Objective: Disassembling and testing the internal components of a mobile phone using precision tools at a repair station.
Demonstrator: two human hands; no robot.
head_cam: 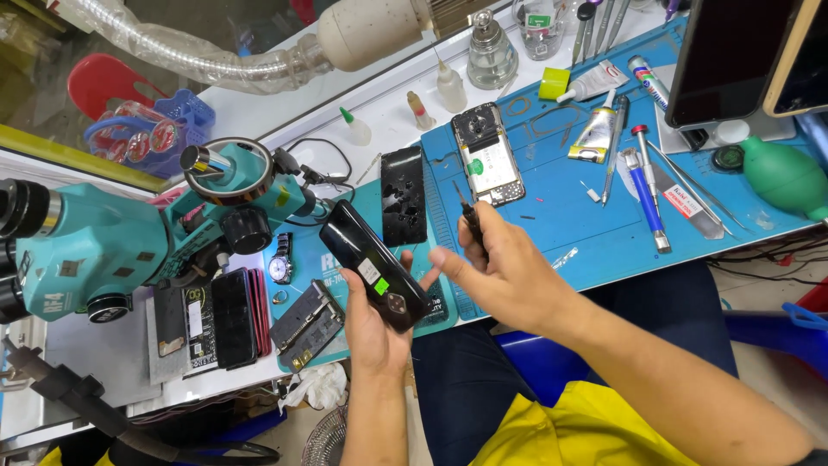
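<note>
Your left hand (373, 321) holds a black phone cover (376, 266). Your fingers wrap around its lower end, and it tilts up toward the microscope (95, 242). The cover has small stickers on it, one green and one white. Your right hand (500, 272) is just beside it. Its fingers are closed on a thin black tool (470, 220), which points up and away from you. The first finger sticks out toward the cover, close to it.

Both hands are over the front edge of the blue mat (561, 216). On the mat, past the tool, lies an open phone (489, 155) with its insides showing. A black screen (404, 195) lies left of it. Farther right are glue tubes (595, 129), a blue screwdriver (645, 200) and tweezers (690, 194). A green rubber blower (785, 177) sits at the right end. Small bottles (450, 86) stand behind the mat. By the microscope lie a watch (279, 264) and a stack of phones (233, 318).
</note>
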